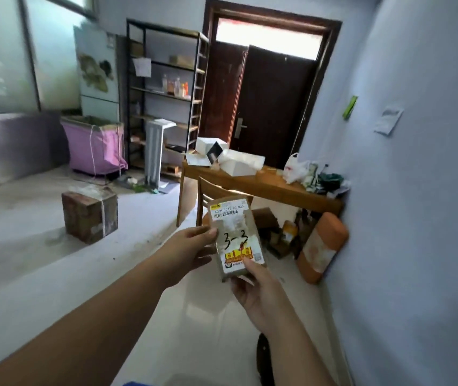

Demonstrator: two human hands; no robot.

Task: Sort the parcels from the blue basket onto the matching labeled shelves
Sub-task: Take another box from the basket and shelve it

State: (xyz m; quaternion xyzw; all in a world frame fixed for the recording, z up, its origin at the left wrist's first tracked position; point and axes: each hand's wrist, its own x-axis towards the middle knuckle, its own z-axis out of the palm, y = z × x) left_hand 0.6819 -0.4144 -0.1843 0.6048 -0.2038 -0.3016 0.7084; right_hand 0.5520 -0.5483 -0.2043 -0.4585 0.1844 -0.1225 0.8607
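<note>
Both bare arms reach forward, the left hand gripping the parcel at its left edge with thumb on its face, the right hand pinching its lower end from below, thumb on top.

- A lived-in room of a home, used for storage and parcel handling.
- A dark brown wooden double door fills the upper middle of the frame.
- A black metal open shelving rack stands left of it, holding bottles and small boxes.
- A cluttered brown wooden bench lines the pale blue wall at right.
- A taped brown cardboard box sits on the bare floor, left of centre.
</note>
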